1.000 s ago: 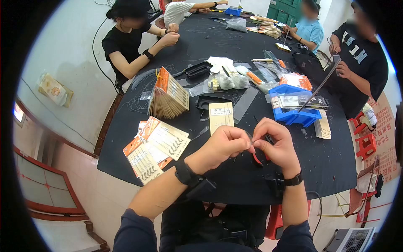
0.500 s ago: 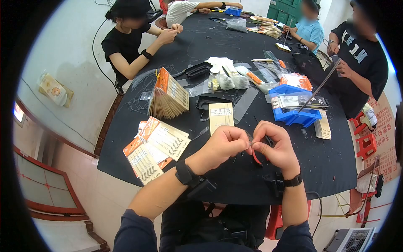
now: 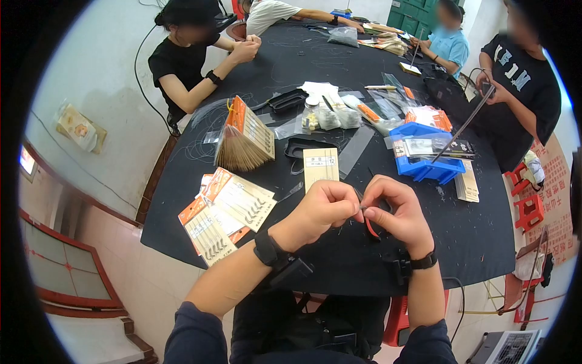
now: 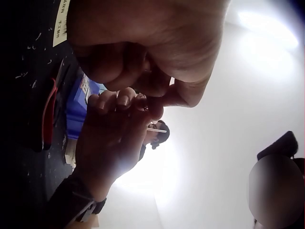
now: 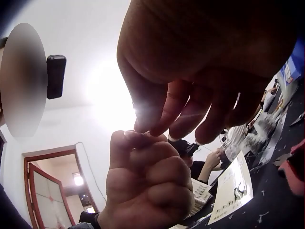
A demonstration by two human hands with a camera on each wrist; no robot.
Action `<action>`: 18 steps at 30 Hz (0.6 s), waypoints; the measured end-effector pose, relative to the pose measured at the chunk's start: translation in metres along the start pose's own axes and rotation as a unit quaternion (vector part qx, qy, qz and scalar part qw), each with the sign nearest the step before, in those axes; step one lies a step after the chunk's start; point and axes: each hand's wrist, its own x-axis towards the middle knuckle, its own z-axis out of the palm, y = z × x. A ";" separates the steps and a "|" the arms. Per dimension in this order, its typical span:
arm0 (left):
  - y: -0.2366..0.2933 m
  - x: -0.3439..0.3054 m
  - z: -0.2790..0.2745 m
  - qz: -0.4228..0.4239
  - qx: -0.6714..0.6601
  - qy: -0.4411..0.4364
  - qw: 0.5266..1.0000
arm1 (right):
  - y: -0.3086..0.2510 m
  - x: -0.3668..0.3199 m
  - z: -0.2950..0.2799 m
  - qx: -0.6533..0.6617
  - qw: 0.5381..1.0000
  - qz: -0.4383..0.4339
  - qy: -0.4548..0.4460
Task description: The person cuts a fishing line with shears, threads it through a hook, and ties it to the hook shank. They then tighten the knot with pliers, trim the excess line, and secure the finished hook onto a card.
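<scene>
- Over the near edge of the dark table (image 3: 467, 242), the left hand (image 3: 330, 210) has its fingers curled in, thumb and forefinger pinching a small item (image 3: 363, 208), too tiny to make out.
- The right hand (image 3: 397, 211) meets it from three o'clock, thumb and forefinger gripping that same item.
- From the item: a red-handled tool (image 3: 371, 229) lies just below at six o'clock, a cream card (image 3: 320, 167) near at ten-thirty, hook cards (image 3: 245, 202) at nine, a blue tray (image 3: 427, 170) at two.
</scene>
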 end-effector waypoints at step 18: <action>0.001 0.000 0.001 -0.002 -0.018 0.010 1.000 | -0.002 0.003 0.000 -0.089 0.992 -0.080 0.032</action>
